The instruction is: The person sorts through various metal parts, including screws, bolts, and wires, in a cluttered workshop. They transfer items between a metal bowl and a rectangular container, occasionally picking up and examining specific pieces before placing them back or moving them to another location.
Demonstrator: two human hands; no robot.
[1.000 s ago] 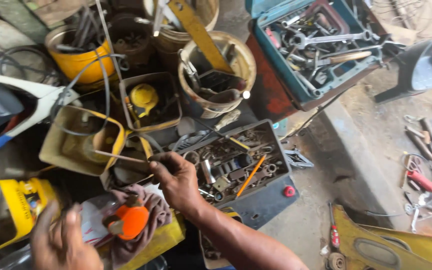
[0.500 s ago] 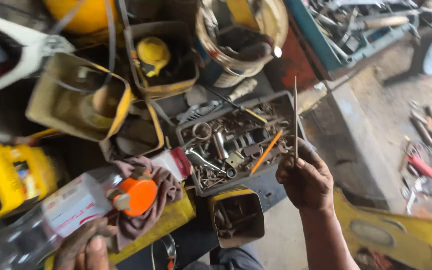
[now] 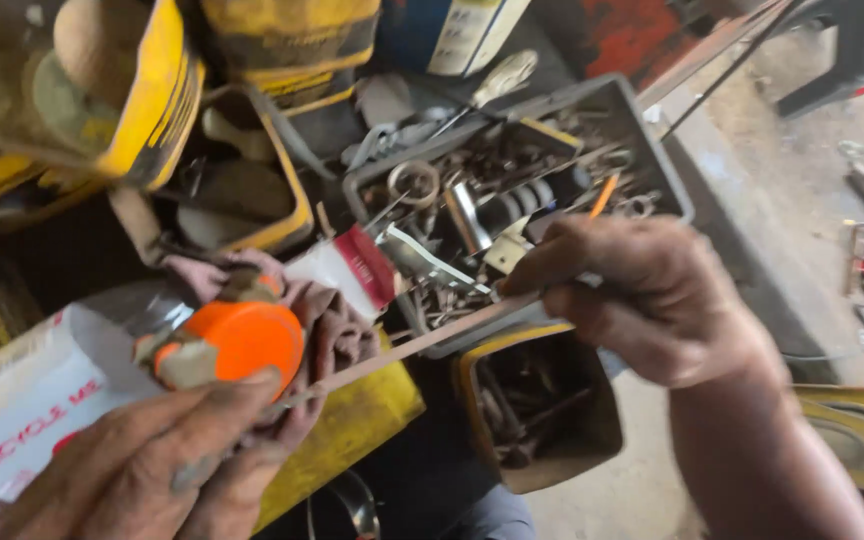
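Both hands are closed on things. The right hand (image 3: 652, 300) pinches one end of a long thin strip (image 3: 402, 350), pale and flat like a slat or narrow blade, between thumb and fingers. The left hand (image 3: 152, 460) wraps around a clear bottle with a white label (image 3: 22, 410), its fingertips close under the orange cap (image 3: 242, 340). The strip runs slantwise from the right hand down to the left, and its far end lies against the cap and the dull pink rag (image 3: 327, 320) bunched around the bottle's neck.

The bottle is the bulkiest thing held. It looks like light plastic that would give under a squeeze, best gripped round the body as it is now; whether it is full I cannot tell. The rag is soft and would help against slipping.

Behind them sits a grey tray of metal odds and ends (image 3: 652, 150), rings, springs and screws, with cut yellow cans (image 3: 162, 110) around it and a smaller dark can (image 3: 542, 420) below.

The strip is the slightest piece. I judge it light and springy, likely to bend if held only at one end, and its edges may be sharp. Gripping it flat, close to the working end, would steady it.
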